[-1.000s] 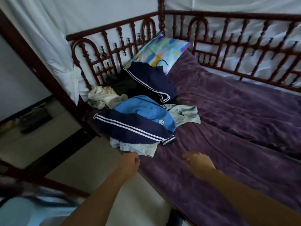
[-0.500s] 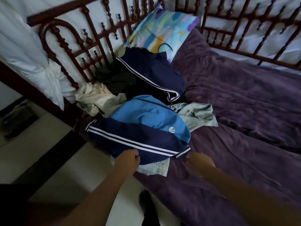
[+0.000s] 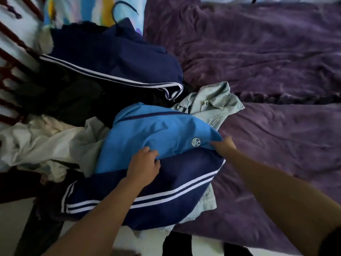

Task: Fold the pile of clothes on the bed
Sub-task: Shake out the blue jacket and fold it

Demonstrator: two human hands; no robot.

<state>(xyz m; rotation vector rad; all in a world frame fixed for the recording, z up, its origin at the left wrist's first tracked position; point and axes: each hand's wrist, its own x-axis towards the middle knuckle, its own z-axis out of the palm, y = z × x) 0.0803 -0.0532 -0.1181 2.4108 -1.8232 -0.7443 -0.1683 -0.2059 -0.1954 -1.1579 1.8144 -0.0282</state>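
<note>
Both hands (image 3: 143, 164) (image 3: 224, 147) on the blue jacket (image 3: 156, 130)

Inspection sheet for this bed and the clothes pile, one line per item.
Surface: wrinkled purple blanket covers the bed.
Job's things: blue and navy jacket tops the pile, unfolded; navy striped garment behind it; pale green shirt partly beneath; white garment at left.
Clutter: patterned pillow behind the pile.
Grippers: left hand grips the jacket; right hand pinches its blue edge.
Cables: nothing seen.
Surroundings: wooden bed rail at left; pale floor.
</note>
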